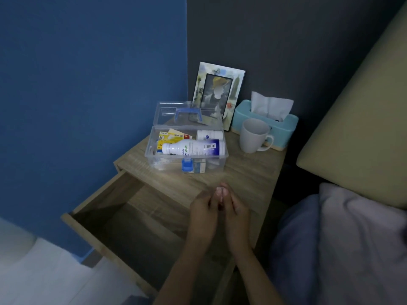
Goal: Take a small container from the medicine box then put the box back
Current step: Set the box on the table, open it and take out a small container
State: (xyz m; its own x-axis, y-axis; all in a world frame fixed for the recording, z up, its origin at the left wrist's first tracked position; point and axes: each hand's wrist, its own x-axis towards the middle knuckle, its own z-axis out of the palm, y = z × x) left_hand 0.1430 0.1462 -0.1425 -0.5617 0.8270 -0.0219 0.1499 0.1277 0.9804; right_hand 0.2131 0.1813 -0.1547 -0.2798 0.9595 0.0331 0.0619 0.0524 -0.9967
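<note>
Left hand (203,213) and right hand (235,211) pressed together, fingers curled around small pale item (221,193), identity unclear. Medicine box (187,146) open, well beyond fingertips.

I see two bare forearms coming up from the near edge of the view, no sleeves, watch, bracelet or rings visible on either. My left hand (203,213) and right hand (235,211) are both uncovered, no gloves. The fingernails (220,191) look short and plain, though the dim light blurs finer detail.
</note>
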